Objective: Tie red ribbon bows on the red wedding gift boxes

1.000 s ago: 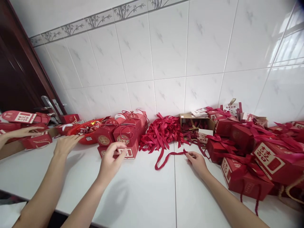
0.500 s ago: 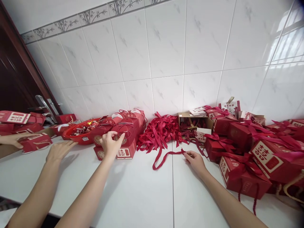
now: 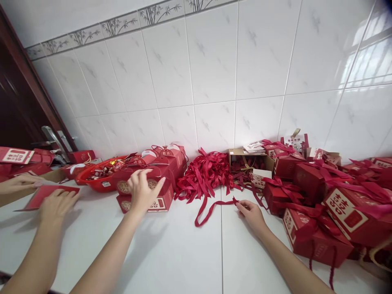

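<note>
My left hand [image 3: 143,192] is in front of a stack of red gift boxes [image 3: 163,199], thumb and fingers spread apart. It hides part of the stack, and I cannot tell whether the fingertips touch a box. To the right, my right hand [image 3: 252,214] pinches one end of a dark red ribbon [image 3: 203,216], which loops loosely over the white table. Behind that ribbon lies a tangled heap of red ribbons [image 3: 208,173] against the tiled wall.
Boxes tied with bows [image 3: 318,232] crowd the right side. An open carton [image 3: 235,157] stands by the wall. Left of the stack is a red basin [image 3: 102,183] of wrapped sweets. At far left another person's hands [image 3: 58,204] handle a flat red folded piece [image 3: 39,198].
My left hand's fingers have spread wider at the box stack. My right hand still pinches the ribbon. The other person's hands now hold a flat red piece and have moved left.
</note>
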Demonstrator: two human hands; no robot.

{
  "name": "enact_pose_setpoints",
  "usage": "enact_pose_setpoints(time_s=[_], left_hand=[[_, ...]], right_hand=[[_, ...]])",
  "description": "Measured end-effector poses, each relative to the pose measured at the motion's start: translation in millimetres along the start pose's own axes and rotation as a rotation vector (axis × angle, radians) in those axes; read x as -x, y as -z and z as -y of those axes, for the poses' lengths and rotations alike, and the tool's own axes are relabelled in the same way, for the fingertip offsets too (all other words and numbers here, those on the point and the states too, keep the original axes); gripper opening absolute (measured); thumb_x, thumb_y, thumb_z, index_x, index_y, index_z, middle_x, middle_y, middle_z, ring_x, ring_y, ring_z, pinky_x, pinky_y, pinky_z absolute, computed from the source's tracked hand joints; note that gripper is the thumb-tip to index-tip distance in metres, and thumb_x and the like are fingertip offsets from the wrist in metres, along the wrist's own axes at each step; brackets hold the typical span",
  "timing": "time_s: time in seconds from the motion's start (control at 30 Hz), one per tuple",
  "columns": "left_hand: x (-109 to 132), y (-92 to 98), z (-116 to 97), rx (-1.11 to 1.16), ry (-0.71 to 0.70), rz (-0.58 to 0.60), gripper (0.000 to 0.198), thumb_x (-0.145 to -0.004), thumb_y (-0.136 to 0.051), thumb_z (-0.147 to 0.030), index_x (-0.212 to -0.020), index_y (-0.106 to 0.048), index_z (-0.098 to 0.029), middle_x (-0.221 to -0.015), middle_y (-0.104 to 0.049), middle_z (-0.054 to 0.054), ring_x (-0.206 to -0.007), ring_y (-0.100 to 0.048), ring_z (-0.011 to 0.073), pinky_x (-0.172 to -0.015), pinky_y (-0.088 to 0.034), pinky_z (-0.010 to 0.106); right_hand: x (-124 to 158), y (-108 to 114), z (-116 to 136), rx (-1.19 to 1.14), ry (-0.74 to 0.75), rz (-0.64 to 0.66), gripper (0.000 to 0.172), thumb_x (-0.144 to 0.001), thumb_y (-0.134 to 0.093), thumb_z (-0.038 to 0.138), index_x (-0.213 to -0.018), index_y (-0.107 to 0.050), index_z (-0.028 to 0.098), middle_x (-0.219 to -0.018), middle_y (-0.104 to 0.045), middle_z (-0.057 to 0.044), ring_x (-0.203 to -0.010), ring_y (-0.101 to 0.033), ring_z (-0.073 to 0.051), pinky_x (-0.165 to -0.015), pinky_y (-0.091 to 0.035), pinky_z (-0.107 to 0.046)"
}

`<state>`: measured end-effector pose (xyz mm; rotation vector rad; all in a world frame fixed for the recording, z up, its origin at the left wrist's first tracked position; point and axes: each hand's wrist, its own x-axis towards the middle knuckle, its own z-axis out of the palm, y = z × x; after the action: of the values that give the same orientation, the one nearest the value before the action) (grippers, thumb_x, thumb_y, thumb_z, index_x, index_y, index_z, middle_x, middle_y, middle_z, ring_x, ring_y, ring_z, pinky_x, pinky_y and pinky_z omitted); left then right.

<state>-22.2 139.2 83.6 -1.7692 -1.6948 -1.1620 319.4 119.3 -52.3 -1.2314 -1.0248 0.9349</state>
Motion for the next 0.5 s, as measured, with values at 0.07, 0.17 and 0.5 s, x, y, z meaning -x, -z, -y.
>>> enact_pose_setpoints(time_s=[0.07, 0.17, 0.5], left_hand=[[-5.1, -6.8, 9.3, -0.025, 0.139, 0.009, 0.07, -0.068, -0.061, -0.058, -0.122, -0.045, -0.015, -0.123, -0.042, 0.017, -0.12, -0.04, 0.0364, -0.099, -0.034, 0.051], [-9.5, -16.6, 17.7, 0.014, 0.29, 0.129, 0.091, -0.06, -0.065, -0.062, -0.132, -0.034, -0.016, -0.13, -0.038, 0.02, -0.115, -0.047, 0.0395, -0.089, -0.043, 0.051], [6.0, 1.6, -8.0, 0.528, 0.077, -0.134, 0.094, -0.064, -0.075, -0.037, -0.14, -0.021, -0.024, -0.139, -0.035, 0.013, -0.124, -0.042, 0.0352, -0.103, -0.038, 0.052]], right_hand=[[-0.2, -0.5, 1.4, -0.006, -0.002, 0.001, 0.04, -0.056, -0.069, 0.053, -0.064, -0.061, 0.014, -0.053, -0.055, -0.001, -0.049, -0.05, -0.014, -0.052, -0.041, -0.027], [0.5, -1.2, 2.4, -0.013, -0.004, 0.007, 0.039, -0.058, -0.069, 0.052, -0.065, -0.062, 0.014, -0.053, -0.056, -0.001, -0.05, -0.051, -0.014, -0.052, -0.042, -0.026], [-20.9, 2.3, 55.4, 0.004, 0.056, -0.05, 0.034, -0.062, -0.071, 0.047, -0.072, -0.064, 0.015, -0.069, -0.06, -0.002, -0.064, -0.055, -0.015, -0.056, -0.042, -0.025]])
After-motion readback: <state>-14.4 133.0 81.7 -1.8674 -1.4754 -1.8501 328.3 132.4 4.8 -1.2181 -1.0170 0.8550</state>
